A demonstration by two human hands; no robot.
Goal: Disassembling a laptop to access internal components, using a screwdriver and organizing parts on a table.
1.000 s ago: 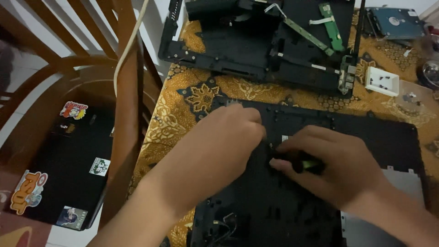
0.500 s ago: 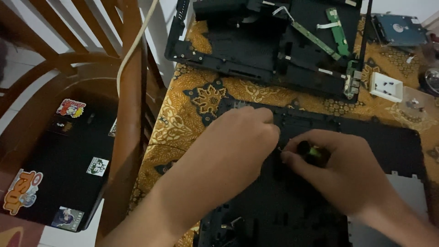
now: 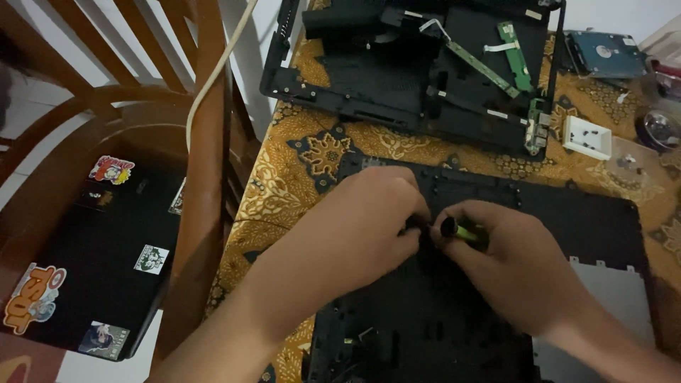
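Our right hand point(image 3: 518, 266) pinches a green-handled screwdriver point(image 3: 461, 230) over the black laptop panel point(image 3: 582, 227) on the table point(image 3: 284, 191); our left hand point(image 3: 362, 227), fingers curled, presses that panel just beside the screwdriver.

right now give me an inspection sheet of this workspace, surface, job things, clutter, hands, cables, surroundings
surface: table under a brown and gold patterned cloth.
job's things: black laptop panel lying flat in front; small tool with a black and green handle over it.
clutter: opened black laptop chassis with green circuit strips at the back, bare hard drive, white tray holding small dark bits, round clear dish.
grippers: left hand rests fingers on the panel; right hand grips the tool.
cables: white cable hangs beside the chair.
surroundings: wooden chair at left; black laptop with stickers on its seat.
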